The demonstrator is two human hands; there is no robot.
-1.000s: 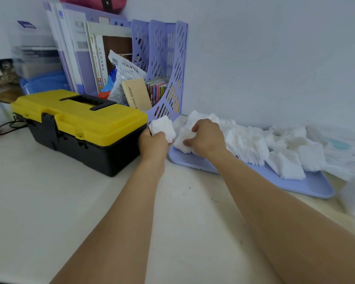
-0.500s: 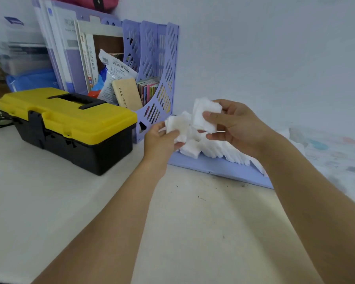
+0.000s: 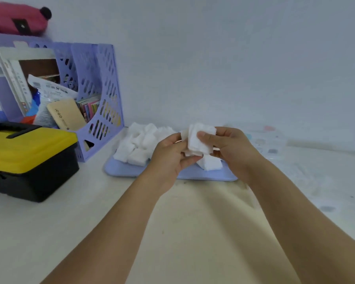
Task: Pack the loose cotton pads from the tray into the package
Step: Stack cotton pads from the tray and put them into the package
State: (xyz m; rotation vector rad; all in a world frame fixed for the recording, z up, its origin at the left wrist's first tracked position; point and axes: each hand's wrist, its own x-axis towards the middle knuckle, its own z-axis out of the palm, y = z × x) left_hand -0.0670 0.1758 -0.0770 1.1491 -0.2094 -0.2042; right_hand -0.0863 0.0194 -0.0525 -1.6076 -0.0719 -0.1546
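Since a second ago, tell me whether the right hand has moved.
Yes. The right hand has lifted off the tray and now holds a stack of cotton pads above its front edge.

Both hands hold a small stack of cotton pads [image 3: 201, 140] just above the near edge of the lavender tray [image 3: 123, 171]: right hand [image 3: 232, 148] thumb on the front face, left hand [image 3: 170, 158] pinching the lower left corner. Loose pads [image 3: 139, 144] piled on tray. Left of tray: purple file rack [image 3: 103, 95], yellow-lidded toolbox [image 3: 29, 152]. Right of tray: blurred package [image 3: 268, 140] on the surface [image 3: 90, 212].
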